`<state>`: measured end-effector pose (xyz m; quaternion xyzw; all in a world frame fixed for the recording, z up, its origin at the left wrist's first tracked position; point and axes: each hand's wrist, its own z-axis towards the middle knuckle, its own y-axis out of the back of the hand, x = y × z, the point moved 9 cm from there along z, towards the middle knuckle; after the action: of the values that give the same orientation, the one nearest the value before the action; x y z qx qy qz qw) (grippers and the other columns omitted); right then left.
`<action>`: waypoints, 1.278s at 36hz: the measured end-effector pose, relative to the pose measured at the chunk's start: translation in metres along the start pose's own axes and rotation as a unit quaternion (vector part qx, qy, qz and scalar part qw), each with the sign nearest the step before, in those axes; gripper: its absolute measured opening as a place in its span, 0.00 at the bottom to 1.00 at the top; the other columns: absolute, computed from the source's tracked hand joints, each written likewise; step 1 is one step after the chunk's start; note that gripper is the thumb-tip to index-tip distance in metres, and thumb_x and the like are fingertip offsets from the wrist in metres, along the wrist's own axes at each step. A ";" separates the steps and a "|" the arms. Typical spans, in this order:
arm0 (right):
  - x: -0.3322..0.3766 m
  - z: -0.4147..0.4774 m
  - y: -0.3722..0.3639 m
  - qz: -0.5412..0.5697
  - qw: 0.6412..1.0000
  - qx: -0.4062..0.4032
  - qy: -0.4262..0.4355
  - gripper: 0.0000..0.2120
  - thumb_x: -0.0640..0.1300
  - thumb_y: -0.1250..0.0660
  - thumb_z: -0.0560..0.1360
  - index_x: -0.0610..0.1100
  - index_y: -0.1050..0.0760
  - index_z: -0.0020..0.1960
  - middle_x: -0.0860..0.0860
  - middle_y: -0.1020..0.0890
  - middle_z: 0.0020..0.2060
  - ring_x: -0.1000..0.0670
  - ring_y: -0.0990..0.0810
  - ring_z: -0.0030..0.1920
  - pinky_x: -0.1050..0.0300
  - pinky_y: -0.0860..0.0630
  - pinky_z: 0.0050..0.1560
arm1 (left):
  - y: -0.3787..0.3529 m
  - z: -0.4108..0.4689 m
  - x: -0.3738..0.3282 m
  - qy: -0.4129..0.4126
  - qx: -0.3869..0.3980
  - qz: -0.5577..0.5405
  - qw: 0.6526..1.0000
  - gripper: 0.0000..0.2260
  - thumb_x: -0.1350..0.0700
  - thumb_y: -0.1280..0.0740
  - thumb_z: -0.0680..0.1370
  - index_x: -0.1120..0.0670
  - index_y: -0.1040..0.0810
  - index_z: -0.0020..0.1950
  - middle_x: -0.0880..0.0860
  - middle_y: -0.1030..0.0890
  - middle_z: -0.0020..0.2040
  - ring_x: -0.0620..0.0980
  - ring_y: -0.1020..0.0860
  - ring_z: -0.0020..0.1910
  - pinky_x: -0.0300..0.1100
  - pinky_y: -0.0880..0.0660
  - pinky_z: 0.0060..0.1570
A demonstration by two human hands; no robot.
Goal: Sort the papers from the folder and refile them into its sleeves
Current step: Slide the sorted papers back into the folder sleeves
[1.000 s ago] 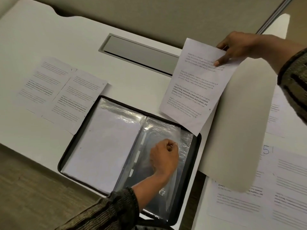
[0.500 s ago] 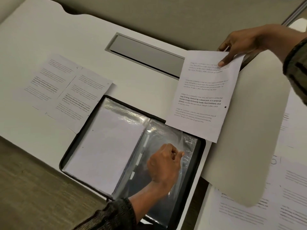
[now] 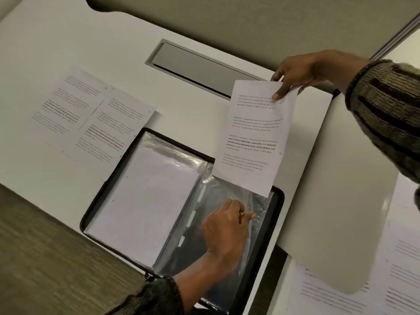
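An open black folder (image 3: 276, 214) lies at the white desk's near edge. Its left side holds a filled sleeve (image 3: 145, 201) with a white sheet inside. On the right side lies an empty clear plastic sleeve (image 3: 256, 248). My left hand (image 3: 225, 228) rests on that sleeve and pinches its top layer near the upper edge. My right hand (image 3: 295, 71) grips the top of a printed sheet (image 3: 254, 139), which hangs with its bottom edge just over the sleeve's upper end.
Two printed sheets (image 3: 91, 117) lie side by side on the desk (image 3: 68, 53) left of the folder. More printed pages (image 3: 395, 280) lie on the surface at right. A grey cable hatch (image 3: 200, 67) sits behind the folder. The floor shows at bottom left.
My right hand has brought the printed sheet down and left until its bottom edge overlaps the folder's top. My left hand's fingers have lifted the sleeve's plastic layer.
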<state>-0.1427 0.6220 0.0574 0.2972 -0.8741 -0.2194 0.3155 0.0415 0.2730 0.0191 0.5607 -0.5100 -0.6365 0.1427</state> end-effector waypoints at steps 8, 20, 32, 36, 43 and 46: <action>-0.003 0.010 0.005 0.006 1.000 -0.001 -0.005 0.12 0.38 0.21 0.73 0.41 0.16 0.56 0.47 0.18 0.44 0.48 0.23 0.43 0.56 0.24 0.43 | -0.001 -0.005 0.004 -0.003 0.003 -0.002 1.000 0.13 0.39 0.22 0.73 0.44 0.22 0.45 0.39 0.20 0.38 0.38 0.24 0.32 0.25 0.37 0.35; -0.005 0.021 -0.005 0.029 0.999 0.007 -0.026 0.15 0.36 0.21 0.73 0.37 0.16 0.58 0.45 0.17 0.46 0.47 0.25 0.42 0.57 0.26 0.39 | -0.003 -0.003 0.001 -0.023 -0.006 0.004 1.000 0.16 0.39 0.20 0.69 0.45 0.21 0.45 0.40 0.20 0.37 0.38 0.25 0.31 0.25 0.34 0.33; -0.014 0.018 -0.019 0.020 0.999 -0.003 -0.025 0.14 0.37 0.21 0.73 0.39 0.16 0.58 0.46 0.17 0.42 0.49 0.24 0.38 0.58 0.25 0.39 | -0.004 -0.005 0.002 -0.012 0.003 -0.033 0.999 0.14 0.41 0.21 0.71 0.45 0.22 0.46 0.40 0.21 0.37 0.39 0.25 0.32 0.25 0.34 0.35; -0.014 0.012 -0.021 0.006 1.000 -0.003 -0.009 0.15 0.38 0.20 0.72 0.40 0.16 0.58 0.45 0.13 0.47 0.49 0.16 0.38 0.57 0.17 0.42 | -0.007 -0.005 0.005 -0.010 0.011 -0.043 0.999 0.14 0.40 0.22 0.73 0.45 0.21 0.47 0.40 0.21 0.39 0.40 0.23 0.34 0.30 0.26 0.37; -0.024 0.010 -0.033 -0.037 0.999 0.030 -0.004 0.17 0.42 0.16 0.67 0.49 0.14 0.54 0.48 0.12 0.52 0.43 0.13 0.53 0.49 0.17 0.55 | -0.011 -0.004 0.000 -0.013 0.030 -0.006 0.999 0.23 0.26 0.40 0.79 0.45 0.21 0.48 0.41 0.21 0.38 0.40 0.23 0.34 0.36 0.23 0.36; -0.027 0.013 -0.037 -0.075 0.997 0.007 -0.002 0.18 0.44 0.15 0.67 0.49 0.14 0.54 0.48 0.13 0.53 0.43 0.15 0.54 0.45 0.18 0.59 | -0.023 -0.004 0.001 -0.037 0.075 0.012 0.996 0.24 0.28 0.45 0.83 0.46 0.22 0.50 0.42 0.21 0.42 0.41 0.22 0.39 0.41 0.19 0.45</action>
<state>-0.1211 0.6156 0.0156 0.3638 -0.8516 -0.2369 0.2938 0.0540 0.2804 0.0006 0.5399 -0.5677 -0.6151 0.0890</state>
